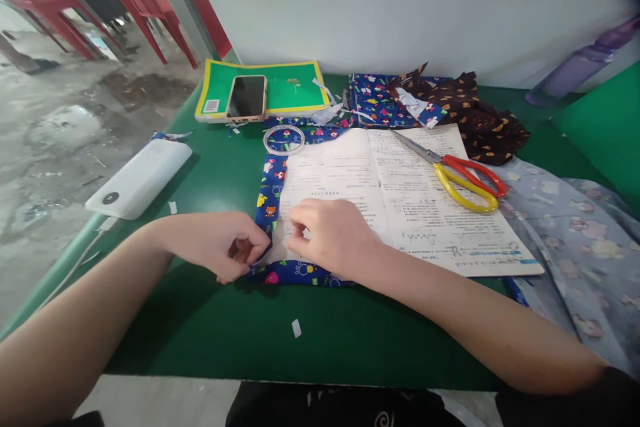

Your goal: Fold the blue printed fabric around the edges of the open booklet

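Observation:
An open book [330, 177] with printed pages lies on blue patterned wrapping paper [273, 190], whose edges are folded in along its left and near sides. My left hand [225, 243] pinches the near left corner of that paper between thumb and fingers. Over the left page, close to the same corner, rests my right hand [335, 233] with its fingers curled; whatever is in them, if anything, is hidden. A roll of clear tape [284, 140] lies at the top left of the book. Scissors [450, 170] with red and yellow handles lie partly spread on the right page.
A phone [247, 97] sits on a green book [295, 83] at the back. A white power bank [140, 177] with a cable is at left. Brown patterned paper [475, 113], a purple bottle [575, 73] and pale patterned sheeting [590, 240] are at right. Paper scraps dot the green table [225, 333].

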Tool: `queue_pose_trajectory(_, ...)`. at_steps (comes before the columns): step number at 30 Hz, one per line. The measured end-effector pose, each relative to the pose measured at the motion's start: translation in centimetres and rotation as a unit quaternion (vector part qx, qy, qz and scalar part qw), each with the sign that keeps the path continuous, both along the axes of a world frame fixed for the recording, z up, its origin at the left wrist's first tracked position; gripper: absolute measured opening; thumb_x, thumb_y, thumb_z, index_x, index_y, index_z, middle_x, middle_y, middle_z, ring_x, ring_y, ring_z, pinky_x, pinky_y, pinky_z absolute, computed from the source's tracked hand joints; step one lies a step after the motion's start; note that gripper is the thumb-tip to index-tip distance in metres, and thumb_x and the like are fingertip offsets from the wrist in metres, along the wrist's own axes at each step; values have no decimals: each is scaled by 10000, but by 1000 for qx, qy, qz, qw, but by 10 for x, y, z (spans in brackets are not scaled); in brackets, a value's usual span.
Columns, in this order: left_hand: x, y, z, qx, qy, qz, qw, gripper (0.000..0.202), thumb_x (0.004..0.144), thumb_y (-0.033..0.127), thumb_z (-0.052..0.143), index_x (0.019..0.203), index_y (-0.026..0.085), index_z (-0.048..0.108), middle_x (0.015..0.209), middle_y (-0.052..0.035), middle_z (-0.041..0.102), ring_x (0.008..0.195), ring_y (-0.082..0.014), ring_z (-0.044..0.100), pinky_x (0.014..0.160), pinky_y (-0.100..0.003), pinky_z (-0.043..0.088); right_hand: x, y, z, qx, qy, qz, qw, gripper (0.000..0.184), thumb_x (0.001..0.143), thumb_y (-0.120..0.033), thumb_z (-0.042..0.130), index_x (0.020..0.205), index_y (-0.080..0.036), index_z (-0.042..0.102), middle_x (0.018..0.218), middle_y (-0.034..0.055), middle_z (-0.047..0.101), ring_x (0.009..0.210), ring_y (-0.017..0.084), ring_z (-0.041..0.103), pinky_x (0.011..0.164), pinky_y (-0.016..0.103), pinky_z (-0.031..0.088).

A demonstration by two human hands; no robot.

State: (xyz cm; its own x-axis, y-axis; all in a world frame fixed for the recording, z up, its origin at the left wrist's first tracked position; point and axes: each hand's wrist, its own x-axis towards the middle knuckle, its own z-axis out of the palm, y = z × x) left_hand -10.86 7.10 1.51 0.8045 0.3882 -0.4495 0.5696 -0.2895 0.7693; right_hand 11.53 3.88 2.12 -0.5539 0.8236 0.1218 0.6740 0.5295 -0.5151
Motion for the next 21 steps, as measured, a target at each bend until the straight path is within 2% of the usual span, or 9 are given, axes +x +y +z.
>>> queue_pose_trajectory(3, 1, 1, 2, -117, 41, -4, 992, 118, 691, 92, 517, 659, 205, 517, 540, 38, 623, 501, -135, 605, 471, -210, 405, 10, 10, 8, 31, -36, -27, 999, 120, 749, -201, 478, 631, -185, 481, 674, -10, 562, 559, 97, 383, 514, 279, 223)
queue_pose_trajectory(5, 2, 1, 4, -150, 51, 5, 987, 88, 748, 132, 534, 695, 203, 535, 555, 30, 652, 522, -141, 630, 506, -215, 436, 20, 20, 15, 56, -66, -58, 995, 121, 760, -207, 475, 647, -183, 512, 682, 0, 578, 563, 101, 402, 514, 280, 223)
queue_pose_trajectory(7, 1, 1, 5, -156, 57, -3, 986, 20, 778, 196, 582, 759, 193, 587, 605, 9, 690, 568, -148, 653, 531, -216, 452, 32, 33, 21, 83, -94, -110, 986, 117, 763, -219, 482, 672, -180, 544, 682, 13, 590, 576, 111, 435, 514, 282, 227)
queue_pose_trajectory(10, -2, 2, 6, -149, 61, -19, 987, 161, 754, 273, 671, 875, 170, 649, 690, -23, 721, 618, -154, 665, 527, -207, 450, 51, 54, 24, 109, -137, -196, 965, 135, 760, -256, 499, 691, -175, 582, 644, 31, 587, 592, 141, 485, 515, 287, 241)
queue_pose_trajectory(14, -3, 4, 8, -154, 28, 33, 987, 141, 788, 281, 643, 739, 156, 603, 574, 18, 654, 497, -105, 595, 457, -177, 408, 81, 81, 21, 127, -191, -286, 930, 203, 790, -293, 492, 741, -162, 639, 653, 69, 614, 657, 213, 575, 553, 321, 337)
queue_pose_trajectory(16, -2, 5, 10, -116, -24, 74, 990, 205, 842, 276, 582, 680, 154, 551, 522, 38, 600, 459, -75, 537, 451, -168, 390, 100, 91, 18, 141, -205, -332, 910, 220, 809, -259, 482, 832, -144, 669, 748, 109, 659, 751, 255, 612, 609, 362, 394)
queue_pose_trajectory(18, 0, 6, 10, -60, -89, 124, 986, 236, 884, 273, 528, 683, 149, 535, 537, 37, 581, 467, -59, 495, 471, -171, 391, 117, 97, 16, 161, -208, -355, 897, 302, 845, -178, 420, 1024, -113, 655, 965, 169, 675, 940, 293, 608, 714, 411, 427)
queue_pose_trajectory(19, 2, 6, 10, -32, -117, 153, 981, 238, 897, 267, 508, 694, 145, 537, 560, 32, 582, 483, -57, 486, 484, -176, 396, 123, 98, 15, 182, -211, -345, 896, 366, 858, -141, 384, 1145, -99, 607, 1150, 201, 621, 1088, 316, 554, 789, 440, 420)
queue_pose_trajectory(21, 4, 7, 8, 22, -157, 204, 966, 245, 909, 249, 487, 698, 138, 541, 585, 25, 576, 515, -58, 485, 506, -184, 397, 126, 97, 15, 218, -222, -321, 894, 451, 871, -111, 356, 1301, -79, 490, 1431, 229, 384, 1313, 358, 346, 927, 519, 348)
